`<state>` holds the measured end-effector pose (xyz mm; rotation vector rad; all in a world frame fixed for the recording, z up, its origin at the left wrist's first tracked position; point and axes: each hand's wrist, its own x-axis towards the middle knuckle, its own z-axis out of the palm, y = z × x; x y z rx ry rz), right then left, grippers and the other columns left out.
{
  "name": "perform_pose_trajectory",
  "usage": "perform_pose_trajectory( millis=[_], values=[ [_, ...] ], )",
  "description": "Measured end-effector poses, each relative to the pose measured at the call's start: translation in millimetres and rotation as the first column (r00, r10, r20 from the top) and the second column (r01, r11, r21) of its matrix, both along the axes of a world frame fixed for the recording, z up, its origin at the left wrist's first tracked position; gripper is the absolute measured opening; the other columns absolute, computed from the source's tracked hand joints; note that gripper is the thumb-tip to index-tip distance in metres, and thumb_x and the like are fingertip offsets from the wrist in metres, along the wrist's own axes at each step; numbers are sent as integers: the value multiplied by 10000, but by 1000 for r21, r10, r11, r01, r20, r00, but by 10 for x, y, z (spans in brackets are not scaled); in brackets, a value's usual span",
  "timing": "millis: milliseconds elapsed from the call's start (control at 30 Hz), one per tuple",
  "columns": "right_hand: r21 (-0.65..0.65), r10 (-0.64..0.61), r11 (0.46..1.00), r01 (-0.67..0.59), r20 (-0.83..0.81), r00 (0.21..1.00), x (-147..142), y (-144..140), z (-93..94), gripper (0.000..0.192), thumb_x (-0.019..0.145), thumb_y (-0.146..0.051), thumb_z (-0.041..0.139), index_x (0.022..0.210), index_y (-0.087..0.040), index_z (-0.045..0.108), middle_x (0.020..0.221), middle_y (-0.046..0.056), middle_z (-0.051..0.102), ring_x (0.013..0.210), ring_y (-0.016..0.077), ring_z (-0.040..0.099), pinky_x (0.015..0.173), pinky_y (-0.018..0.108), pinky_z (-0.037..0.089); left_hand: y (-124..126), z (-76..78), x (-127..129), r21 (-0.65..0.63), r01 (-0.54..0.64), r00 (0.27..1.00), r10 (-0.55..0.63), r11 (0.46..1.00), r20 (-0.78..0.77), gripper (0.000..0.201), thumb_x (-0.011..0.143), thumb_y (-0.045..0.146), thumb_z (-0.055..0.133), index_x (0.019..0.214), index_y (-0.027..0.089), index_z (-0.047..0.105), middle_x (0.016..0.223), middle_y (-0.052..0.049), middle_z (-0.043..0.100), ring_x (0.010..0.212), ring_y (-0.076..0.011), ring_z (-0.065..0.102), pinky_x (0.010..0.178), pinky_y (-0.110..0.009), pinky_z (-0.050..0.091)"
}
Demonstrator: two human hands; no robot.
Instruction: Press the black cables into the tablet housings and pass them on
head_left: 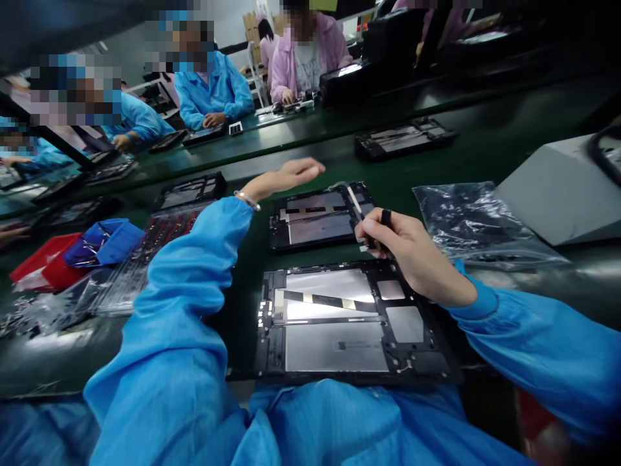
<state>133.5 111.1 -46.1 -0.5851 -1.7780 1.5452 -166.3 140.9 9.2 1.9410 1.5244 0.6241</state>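
Observation:
An opened tablet chassis [349, 323] with silver plates and a black-and-gold flex cable lies right in front of me. A second opened tablet chassis [315, 223] lies just beyond it. My right hand [412, 255] hovers over the near chassis's top right corner, fingers closed around a thin black-and-white tool [361, 217]. My left hand [288, 178] is stretched forward, fingers extended and empty, above the far chassis's left edge. Both arms wear blue sleeves; a bracelet circles the left wrist.
A red bin [41, 265] and a blue bin [109, 239] sit at left beside clear parts trays [145, 259]. A crumpled plastic bag [466, 220] and a grey box [563, 188] are at right. More chassis lie on the green belt [485, 149]; several people work across it.

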Motion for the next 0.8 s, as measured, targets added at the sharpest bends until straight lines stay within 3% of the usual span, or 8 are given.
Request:
perform_pose_trajectory(
  millis=[100, 167, 300, 500, 567, 667, 733, 800],
  values=[
    [126, 31, 991, -44, 108, 994, 26, -7, -1, 277, 1000, -358, 603, 773, -200, 607, 717, -23, 516, 621, 97, 426, 573, 271, 337, -339, 106, 375, 158, 114, 985, -132, 981, 107, 647, 1065, 671, 293, 1417, 190, 545, 1442, -119, 596, 1247, -204, 615, 1044, -311, 490],
    [184, 30, 981, -59, 156, 987, 43, -14, -1, 280, 1003, -369, 602, 779, -202, 621, 685, -28, 487, 619, 100, 417, 578, 279, 322, -511, 146, 590, 200, 202, 975, -216, 959, 51, 663, 1018, 712, 430, 1224, 128, 666, 1136, -116, 714, 990, -172, 676, 858, -268, 517],
    [208, -9, 978, -27, 174, 985, 53, -38, 4, 274, 993, -388, 618, 790, -209, 664, 716, -21, 562, 641, 111, 451, 599, 287, 337, -658, 170, 796, 219, 228, 974, -219, 949, -64, 482, 968, 588, 645, 839, 125, 678, 724, -13, 617, 662, -96, 523, 633, -242, 380],
    [237, -48, 971, 18, 121, 991, 32, -94, 7, 236, 948, -401, 693, 804, -217, 724, 859, 27, 735, 848, 189, 657, 749, 314, 452, -701, 235, 875, 217, 276, 938, -213, 936, -275, 236, 1007, 301, 614, 826, 159, 666, 774, -18, 643, 716, -134, 551, 693, -280, 401],
    [236, -86, 970, 58, 111, 990, 33, -104, 3, 251, 935, -390, 713, 753, -217, 722, 813, 30, 731, 848, 201, 670, 763, 324, 462, -733, 216, 939, 306, 272, 907, -137, 912, -399, 165, 1008, 300, 618, 911, 180, 675, 908, -39, 685, 838, -171, 605, 776, -306, 445],
    [190, -126, 976, 110, 72, 989, 45, -113, -6, 236, 915, -391, 741, 759, -215, 736, 725, 21, 707, 741, 187, 650, 717, 325, 476, -838, 121, 1058, 579, 272, 799, 155, 768, -581, 153, 1045, 344, 568, 1044, 230, 670, 1120, -63, 678, 1046, -236, 598, 894, -385, 443],
    [169, -123, 979, 115, 37, 992, 54, -119, -8, 205, 909, -412, 756, 847, -217, 762, 703, 10, 700, 695, 178, 638, 693, 322, 488, -933, 37, 1116, 681, 341, 704, 304, 648, -642, 232, 1088, 356, 476, 1026, 234, 664, 1069, -64, 677, 1018, -243, 586, 859, -394, 421],
    [182, -115, 977, 110, 16, 993, 60, -127, -6, 207, 915, -430, 756, 933, -225, 775, 710, 4, 702, 687, 173, 639, 687, 319, 496, -1019, -37, 1143, 703, 408, 647, 360, 582, -673, 293, 1109, 342, 417, 995, 218, 656, 955, -55, 674, 919, -226, 576, 790, -374, 397]
  ],
)
